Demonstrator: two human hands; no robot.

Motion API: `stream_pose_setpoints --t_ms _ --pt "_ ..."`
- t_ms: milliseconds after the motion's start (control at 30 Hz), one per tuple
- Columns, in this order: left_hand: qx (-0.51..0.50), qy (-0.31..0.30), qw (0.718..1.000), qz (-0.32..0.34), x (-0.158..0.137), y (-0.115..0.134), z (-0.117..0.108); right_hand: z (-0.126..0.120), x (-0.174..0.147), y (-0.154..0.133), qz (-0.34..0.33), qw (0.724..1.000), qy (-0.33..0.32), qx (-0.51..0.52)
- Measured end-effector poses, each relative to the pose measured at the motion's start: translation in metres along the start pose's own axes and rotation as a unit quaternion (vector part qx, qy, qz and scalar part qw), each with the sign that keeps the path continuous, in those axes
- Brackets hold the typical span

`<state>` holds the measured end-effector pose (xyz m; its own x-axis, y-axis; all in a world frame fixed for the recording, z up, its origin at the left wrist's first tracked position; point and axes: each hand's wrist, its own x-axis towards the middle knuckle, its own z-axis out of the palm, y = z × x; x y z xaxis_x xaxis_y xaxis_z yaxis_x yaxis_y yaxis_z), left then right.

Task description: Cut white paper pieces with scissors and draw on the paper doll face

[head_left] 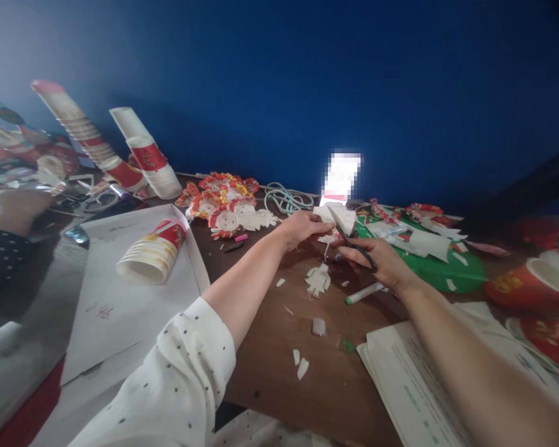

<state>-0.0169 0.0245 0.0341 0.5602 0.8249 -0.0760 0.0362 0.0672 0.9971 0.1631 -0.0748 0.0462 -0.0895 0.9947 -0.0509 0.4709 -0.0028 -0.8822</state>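
My left hand (302, 230) pinches a piece of white paper (342, 215) in front of the glowing screen. My right hand (372, 253) grips a pair of black-handled scissors (366, 258), whose blades reach up to the paper; whether they are cutting into it I cannot tell. On the brown table below lies a white paper cutout (317, 279) with a jagged outline. Small white paper scraps (302, 368) are scattered nearer to me. A green-tipped marker (364, 293) rests just under my right hand.
Red-trimmed paper figures (226, 211) are piled at the back, beside a coiled pale cord (286, 197). Stacked paper cups (154, 254) lie on a white sheet at left. Another person's hand (16, 208) is at far left. Papers (403, 379) and a green sheet (461, 273) are on the right.
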Motion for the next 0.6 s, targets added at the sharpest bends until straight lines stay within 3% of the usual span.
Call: stream_pose_setpoints --t_ms 267,600 --pt "-0.148 -0.017 0.988 -0.047 -0.007 0.007 0.018 0.001 0.001 0.003 -0.012 0.999 0.035 -0.010" --pt "-0.163 0.040 0.986 -0.005 -0.005 0.004 0.027 0.001 0.001 0.001 -0.015 0.998 0.047 -0.030"
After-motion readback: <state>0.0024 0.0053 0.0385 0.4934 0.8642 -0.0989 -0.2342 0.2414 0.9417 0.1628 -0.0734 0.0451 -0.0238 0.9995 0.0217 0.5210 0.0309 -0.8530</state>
